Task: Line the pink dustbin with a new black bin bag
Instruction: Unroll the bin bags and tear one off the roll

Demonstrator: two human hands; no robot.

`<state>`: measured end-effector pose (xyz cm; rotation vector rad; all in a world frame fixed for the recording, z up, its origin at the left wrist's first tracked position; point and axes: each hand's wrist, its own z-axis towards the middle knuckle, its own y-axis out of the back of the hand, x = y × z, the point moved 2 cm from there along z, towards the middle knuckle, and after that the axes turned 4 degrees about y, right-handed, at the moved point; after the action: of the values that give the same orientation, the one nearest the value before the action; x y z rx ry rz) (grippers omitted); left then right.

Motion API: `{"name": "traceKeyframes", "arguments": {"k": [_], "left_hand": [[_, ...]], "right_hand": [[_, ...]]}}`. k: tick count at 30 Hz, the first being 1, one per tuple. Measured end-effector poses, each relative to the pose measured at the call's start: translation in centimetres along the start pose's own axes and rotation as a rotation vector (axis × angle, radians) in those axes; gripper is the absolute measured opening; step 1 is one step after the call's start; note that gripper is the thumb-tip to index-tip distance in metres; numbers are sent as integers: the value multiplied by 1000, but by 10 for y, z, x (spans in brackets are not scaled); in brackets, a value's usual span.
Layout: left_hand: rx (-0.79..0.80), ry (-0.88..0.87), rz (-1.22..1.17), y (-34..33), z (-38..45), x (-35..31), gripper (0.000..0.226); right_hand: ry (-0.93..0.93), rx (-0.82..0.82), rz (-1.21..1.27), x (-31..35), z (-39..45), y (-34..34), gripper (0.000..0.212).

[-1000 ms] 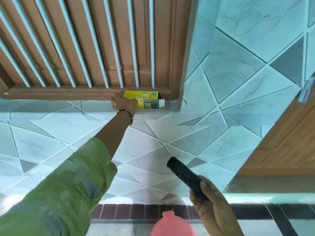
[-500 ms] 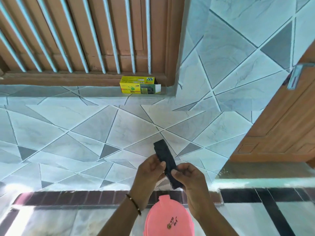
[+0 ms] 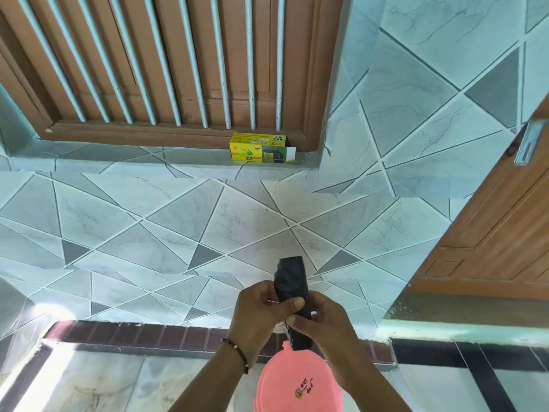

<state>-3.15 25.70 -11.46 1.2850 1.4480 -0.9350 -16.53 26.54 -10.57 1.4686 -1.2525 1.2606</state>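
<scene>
Two hands, the left hand [image 3: 257, 304] and right hand [image 3: 322, 318], pinch the rolled black plastic bin bag [image 3: 292, 288] just above the round pink plastic dustbin [image 3: 298, 382]. Unroll it slowly, so it won't tear.

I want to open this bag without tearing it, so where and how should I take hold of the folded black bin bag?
Probably at the free top end of the folded black bin bag. It stands upright as a narrow flat strip, clear above both hands. The left hand and right hand already pinch its middle. Bring one grip down from above onto that flat end.
</scene>
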Motion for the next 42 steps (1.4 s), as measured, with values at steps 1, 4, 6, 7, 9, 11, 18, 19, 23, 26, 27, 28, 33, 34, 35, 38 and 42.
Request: {"name": "traceKeyframes", "arguments": {"k": [1,4,6,7,9,11,18,19,23,26,27,28,33,34,35,38,42], "left_hand": [[-4,7,5,0,-2,-1,24],[-3,32,-64,0,-7,-2,35],[-7,21,-109,2,-6,-1,38],[-2,8,-126,2,-6,-2,37],[34,-28,-145,3,-6,-3,32],[81,-50,-131,2,-8,-3,26],[150,89,-322,-3,-13,-1,35],[154,101,-348,-2,-13,0,38],[188,103,-280,0,-11,4,50],[183,107,-215,1,-10,5,30],[177,104,-204,1,-9,5,26],[174,99,-198,1,-8,4,23],[155,104,-202,1,-8,-3,15],[151,112,-194,1,-8,-3,15],[150,120,-179,1,-8,-3,13],[142,99,-128,1,-8,-5,6],[-14,-68,64,8,-7,-13,19]], "right_hand": [[-18,35,27,1,-2,-1,25],[-44,47,89,1,-4,-1,24],[-55,16,113,-1,-4,0,25],[-60,6,125,-1,-4,1,25],[-65,17,163,-1,-4,1,26],[-75,52,241,-1,-5,1,31],[-62,129,334,-2,-9,0,35],[-57,136,330,-3,-9,1,33],[-76,146,319,-6,-11,2,28],[-93,148,345,-6,-10,3,31],[-96,150,349,-6,-10,3,32],[-100,152,351,-6,-10,4,31],[-155,208,317,-11,-8,7,26],[-170,204,333,-13,-7,8,26],[-186,192,354,-15,-7,8,25],[-207,160,385,-17,-6,11,27],[-196,130,356,-14,-5,15,32]]}}
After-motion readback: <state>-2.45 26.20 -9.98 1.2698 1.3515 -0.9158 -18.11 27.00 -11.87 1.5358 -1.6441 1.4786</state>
